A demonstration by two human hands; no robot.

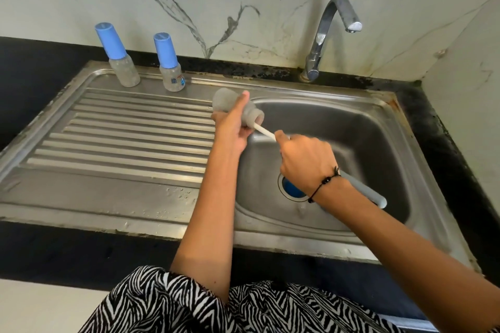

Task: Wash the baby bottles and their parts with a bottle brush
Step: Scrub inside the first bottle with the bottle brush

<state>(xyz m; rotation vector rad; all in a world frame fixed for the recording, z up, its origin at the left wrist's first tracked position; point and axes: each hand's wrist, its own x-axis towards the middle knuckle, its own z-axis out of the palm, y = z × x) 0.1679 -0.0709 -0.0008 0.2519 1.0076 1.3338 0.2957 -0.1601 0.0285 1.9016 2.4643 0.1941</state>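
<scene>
One frosted plastic bottle [234, 108] is mid-scrub — the left hand [232, 130] grips it, tilted over the steel sink's [378, 127] left rim, while the right hand [305, 159] clasps the bottle brush [263, 131], its thin white stem entering the neck. Two blue-capped bottles [119, 55] [169, 62] stand unopened at the ribbed drainboard's [121, 138] back edge, seemingly unwashed.

Over the stainless steel sink [351, 127], your left hand [232, 130] grips an uncapped clear plastic baby bottle [230, 103], tilted on its side. Your right hand [305, 157] holds the white-and-grey bottle brush [266, 134], its head inside the bottle's mouth. Two blue-capped clear bottles [119, 57] stand upright at the sink's back rim.
</scene>
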